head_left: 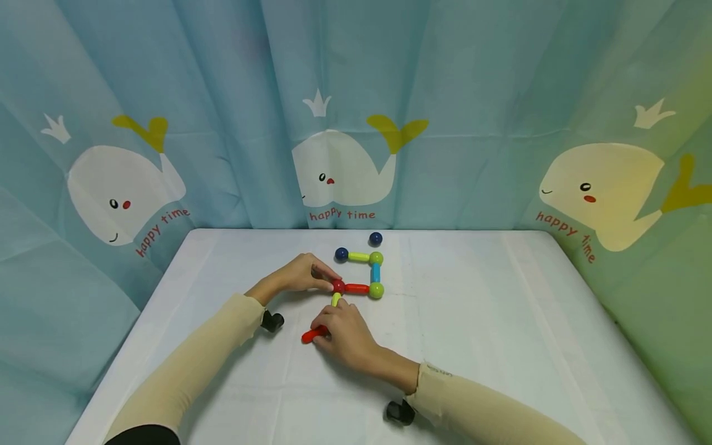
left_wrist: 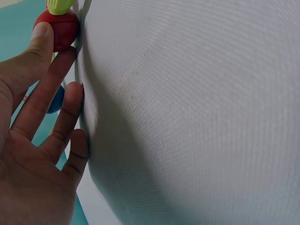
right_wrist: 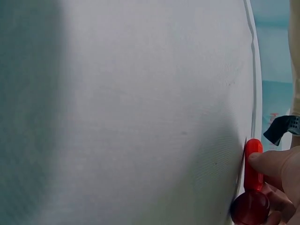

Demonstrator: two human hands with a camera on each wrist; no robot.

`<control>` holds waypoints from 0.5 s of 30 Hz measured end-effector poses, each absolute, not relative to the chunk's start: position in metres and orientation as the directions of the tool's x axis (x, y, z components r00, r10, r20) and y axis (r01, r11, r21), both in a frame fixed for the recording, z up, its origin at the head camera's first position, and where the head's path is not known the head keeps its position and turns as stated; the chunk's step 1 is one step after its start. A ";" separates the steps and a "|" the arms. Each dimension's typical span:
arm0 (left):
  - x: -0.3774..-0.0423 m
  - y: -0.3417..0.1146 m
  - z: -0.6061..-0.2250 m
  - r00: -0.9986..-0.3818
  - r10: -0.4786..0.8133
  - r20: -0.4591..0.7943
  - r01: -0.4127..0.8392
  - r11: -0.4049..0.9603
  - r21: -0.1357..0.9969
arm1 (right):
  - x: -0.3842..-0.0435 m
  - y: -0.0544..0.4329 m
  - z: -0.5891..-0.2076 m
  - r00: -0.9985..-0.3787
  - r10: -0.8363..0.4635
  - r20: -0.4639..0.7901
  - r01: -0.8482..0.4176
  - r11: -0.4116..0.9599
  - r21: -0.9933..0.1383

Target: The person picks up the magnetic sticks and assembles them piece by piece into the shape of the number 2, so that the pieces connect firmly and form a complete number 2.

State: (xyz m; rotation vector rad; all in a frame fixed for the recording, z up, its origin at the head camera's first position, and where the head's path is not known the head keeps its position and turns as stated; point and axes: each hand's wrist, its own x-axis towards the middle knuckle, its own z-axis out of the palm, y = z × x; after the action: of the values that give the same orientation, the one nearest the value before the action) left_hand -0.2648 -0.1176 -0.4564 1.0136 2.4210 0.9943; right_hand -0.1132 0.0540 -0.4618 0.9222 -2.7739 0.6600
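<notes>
In the head view, my left hand point(head_left: 303, 272) pinches a red ball point(left_wrist: 65, 30) between thumb and index finger; its other fingers stretch along the cloth. A yellow-green rod point(head_left: 336, 299) runs from this ball toward my right hand point(head_left: 347, 334). My right thumb and fingers grip a short red rod point(right_wrist: 253, 164), whose free end points left. In the right wrist view a dark red ball point(right_wrist: 251, 209) sits at that rod's other end, hidden under the hand in the head view. Another red rod point(head_left: 357, 288) links the left hand's ball to a green ball point(head_left: 376, 290).
From that green ball a blue rod point(head_left: 376, 272) leads back to a second green ball point(head_left: 376, 258), then a yellow-green rod point(head_left: 358, 256) and a dark blue ball point(head_left: 342, 254). A loose dark blue ball point(head_left: 375, 239) lies near the white table's point(head_left: 473, 309) back edge, before a whale-print curtain point(head_left: 473, 93).
</notes>
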 end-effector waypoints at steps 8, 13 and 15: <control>-0.264 -0.117 -0.455 -0.685 0.728 -0.029 0.496 0.494 0.714 | -0.112 0.055 -0.462 -0.790 -0.538 0.293 -0.611 0.726 -0.315; -0.264 -0.117 -0.454 -0.692 0.721 -0.040 0.483 0.504 0.716 | -0.112 0.055 -0.462 -0.784 -0.548 0.291 -0.616 0.743 -0.260; -0.264 -0.117 -0.455 -0.694 0.719 -0.045 0.478 0.506 0.718 | -0.111 0.055 -0.461 -0.785 -0.549 0.288 -0.615 0.749 -0.246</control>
State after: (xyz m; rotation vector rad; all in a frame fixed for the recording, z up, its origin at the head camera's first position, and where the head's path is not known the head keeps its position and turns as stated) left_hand -0.2635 -0.1171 -0.4545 0.9984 2.4145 0.9972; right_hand -0.1109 0.0546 -0.4612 0.9254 -2.7503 0.4901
